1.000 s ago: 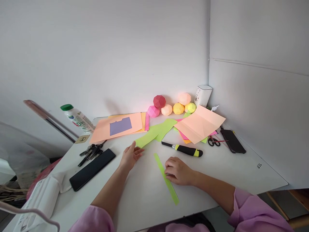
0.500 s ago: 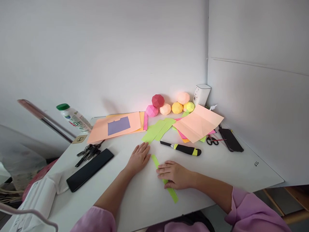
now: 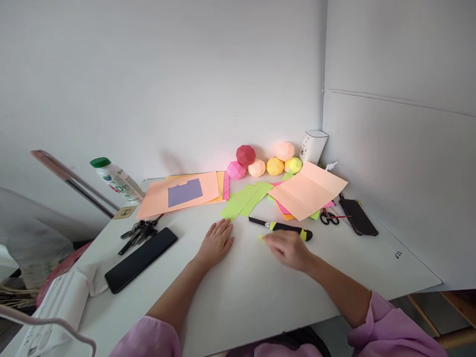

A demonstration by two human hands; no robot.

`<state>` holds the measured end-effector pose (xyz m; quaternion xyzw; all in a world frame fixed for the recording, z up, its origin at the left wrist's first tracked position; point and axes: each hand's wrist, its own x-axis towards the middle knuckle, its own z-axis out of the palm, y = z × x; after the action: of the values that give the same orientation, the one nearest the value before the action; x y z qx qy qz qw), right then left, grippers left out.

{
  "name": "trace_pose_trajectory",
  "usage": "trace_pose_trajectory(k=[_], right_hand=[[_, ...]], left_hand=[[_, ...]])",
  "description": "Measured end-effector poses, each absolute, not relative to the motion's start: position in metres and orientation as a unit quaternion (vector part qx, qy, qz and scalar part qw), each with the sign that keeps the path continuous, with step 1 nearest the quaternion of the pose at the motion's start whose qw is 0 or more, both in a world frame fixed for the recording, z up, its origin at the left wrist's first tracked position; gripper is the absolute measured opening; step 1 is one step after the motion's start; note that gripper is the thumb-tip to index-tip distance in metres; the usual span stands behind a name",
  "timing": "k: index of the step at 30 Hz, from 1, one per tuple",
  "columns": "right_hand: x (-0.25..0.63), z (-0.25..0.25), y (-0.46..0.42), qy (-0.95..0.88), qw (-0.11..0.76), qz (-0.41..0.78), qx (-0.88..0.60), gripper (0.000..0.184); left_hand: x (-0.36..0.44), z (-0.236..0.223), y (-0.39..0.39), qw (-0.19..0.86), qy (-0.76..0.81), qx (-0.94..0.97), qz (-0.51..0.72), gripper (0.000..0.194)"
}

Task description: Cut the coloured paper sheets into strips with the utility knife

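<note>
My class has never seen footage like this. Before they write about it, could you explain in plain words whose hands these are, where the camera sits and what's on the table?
There is no robot here: these are a person's bare hands. One camera, worn on that person's head and looking forward and down, takes every picture.

The left hand lies flat on the white table, its fingertips by two overlapping green sheets. The right hand is slightly blurred; a bit of green paper shows at its fingers, the rest hidden.

Behind the right hand lies a cutter. Along the wall sit six faceted balls. Keys lie at the left, scissors at the right.
</note>
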<state>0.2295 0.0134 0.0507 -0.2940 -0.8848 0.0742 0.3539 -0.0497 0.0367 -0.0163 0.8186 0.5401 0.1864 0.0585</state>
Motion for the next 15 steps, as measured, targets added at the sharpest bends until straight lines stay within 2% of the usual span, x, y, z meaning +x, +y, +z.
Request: trace_pose_trajectory(k=[4,7,9,12,15], right_hand=[[0.281,0.084,0.033,-0.718,0.49,-0.157,-0.469,0.026],[0.329,0.093,0.043,-0.569,0.484,-0.287,-0.599,0.027],[0.356,0.089,0.048,-0.519,0.438,-0.292,-0.674,0.029],[0.375,0.077,0.054,-0.54,0.277,-0.206,-0.768,0.029],[0.363,0.071,0.057,-0.595,0.178,-0.188,-0.761,0.032]], left_hand=[[-0.05,-0.017,0.036,0.056,0.541,0.819,0.181,0.048],[-0.05,-0.018,0.038,0.056,0.543,0.816,0.189,0.047],[-0.048,-0.018,0.043,0.057,0.543,0.817,0.185,0.049],[-0.044,-0.015,0.051,0.06,0.538,0.823,0.17,0.053],[-0.041,-0.014,0.056,0.061,0.531,0.827,0.176,0.055]])
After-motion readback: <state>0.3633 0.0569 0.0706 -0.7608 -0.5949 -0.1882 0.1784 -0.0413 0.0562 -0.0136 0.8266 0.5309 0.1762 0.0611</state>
